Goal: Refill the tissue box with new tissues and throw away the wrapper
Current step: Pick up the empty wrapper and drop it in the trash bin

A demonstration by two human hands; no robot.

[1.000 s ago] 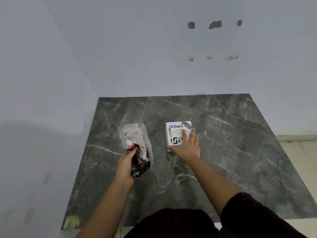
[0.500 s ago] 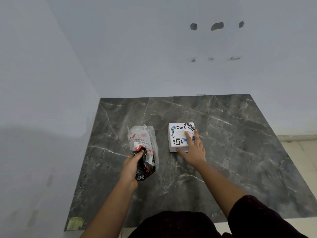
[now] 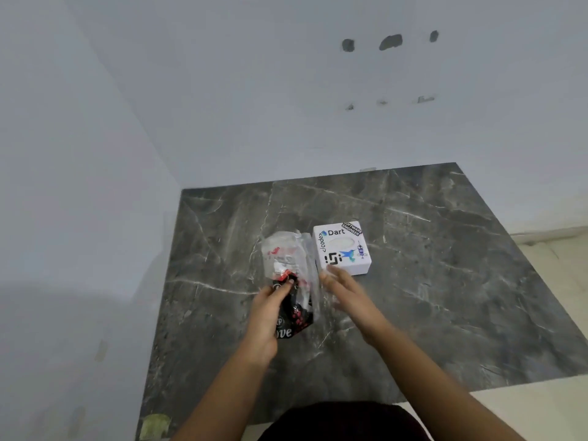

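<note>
A white square tissue box (image 3: 342,248) covered in stickers sits on the dark marble slab (image 3: 429,281), its oval slot facing up. Just left of it is a clear plastic wrapper (image 3: 291,265) with red and black print. My left hand (image 3: 270,308) pinches the wrapper's dark lower part. My right hand (image 3: 345,292) hovers just below the box with fingers spread, blurred, beside the wrapper's right edge; I cannot tell whether it touches the wrapper.
Pale walls meet in a corner behind and to the left of the slab. A light tiled floor (image 3: 560,259) shows at the right and front edges. A yellowish patch (image 3: 156,424) marks the slab's near left corner.
My right hand has come off the tissue box and moved left toward the wrapper. The left hand still holds the wrapper, which now sits closer to the box.
</note>
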